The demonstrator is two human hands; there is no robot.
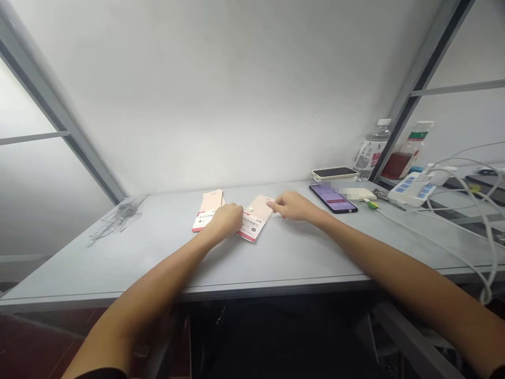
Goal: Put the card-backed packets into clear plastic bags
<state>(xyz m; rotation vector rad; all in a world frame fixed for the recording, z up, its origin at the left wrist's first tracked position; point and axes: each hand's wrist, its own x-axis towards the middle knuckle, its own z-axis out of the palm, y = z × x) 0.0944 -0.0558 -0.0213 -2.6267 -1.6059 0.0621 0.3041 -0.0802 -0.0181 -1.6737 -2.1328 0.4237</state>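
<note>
A flat pink ruler-set packet with a white and red printed label lies tilted on the grey desk between my hands. My left hand is closed at the packet's left edge, its fingertips mostly hidden behind the knuckles. At the upper right edge, my right hand has thumb and forefinger pinched on the packet. A small white spot, perhaps a button, shows on its pink face. To the left, partly covered by my left hand, is a second pink packet with a similar label, seemingly stacked on another sheet.
Right of my right hand lie a lit phone and a phone in a pale case. Farther right stand a water bottle, a bottle of dark red liquid and a power strip with white cables. Dark scribbles mark the desk's left.
</note>
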